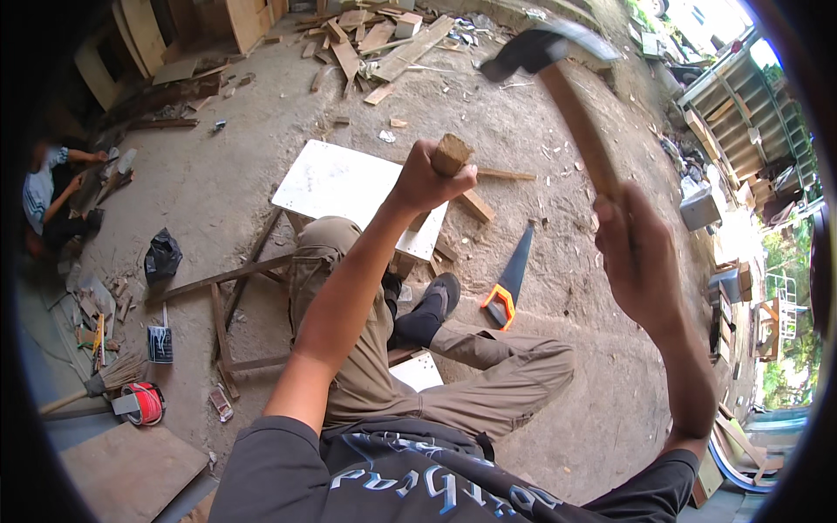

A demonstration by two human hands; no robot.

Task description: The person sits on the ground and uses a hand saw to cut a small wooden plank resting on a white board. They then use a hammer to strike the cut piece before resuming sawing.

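My right hand (636,253) grips the wooden handle of a claw hammer (580,122), raised at the upper right. Its dark head is partly smeared by motion. My left hand (427,179) is closed round a short wooden piece (452,154) with its rough end facing up. The lower part of that piece shows beneath the fist, but whether it touches anything I cannot tell. Under my left hand lies a white board (336,181), raised off the ground in front of my knees. A handsaw (514,270) with an orange-and-black handle lies on the dirt to its right.
Wooden offcuts (475,207) lie beside the board, and scrap wood (375,48) is heaped farther off. A wooden frame (222,322) stands left of my leg, near a black bag (162,255), a broom (113,375) and a red reel (144,404). Another person (61,192) sits far left.
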